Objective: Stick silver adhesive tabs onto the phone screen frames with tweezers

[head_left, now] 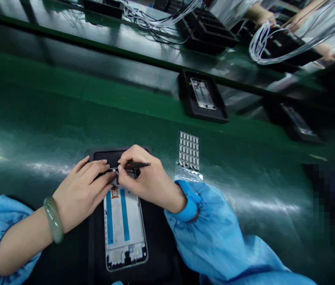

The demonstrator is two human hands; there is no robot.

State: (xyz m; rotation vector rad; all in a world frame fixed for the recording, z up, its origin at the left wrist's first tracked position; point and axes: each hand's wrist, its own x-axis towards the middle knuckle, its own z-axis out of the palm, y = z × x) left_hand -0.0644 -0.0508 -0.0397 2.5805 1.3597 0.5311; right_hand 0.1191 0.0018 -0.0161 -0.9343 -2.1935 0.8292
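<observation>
A phone frame [134, 221] with two blue strips along its back lies in a black tray [161, 245] in front of me. My left hand [86, 188] rests across its upper left end, fingers stretched out and pressing on the frame. Pinched in my right hand [143, 178] is a pair of dark tweezers [137, 164], its tip at the frame's upper end. The fingers hide the tip and whatever it touches. Below the fingertips shows a small orange flex connector [114, 192].
Right of my tray lies a sheet of small grey parts [189, 150]. Farther off, another black tray [220, 114] holds a phone frame [203, 94], with a blurred tray [299, 122] to its right. Across the bench, a co-worker's hands [265, 18] are near white cables [259, 45].
</observation>
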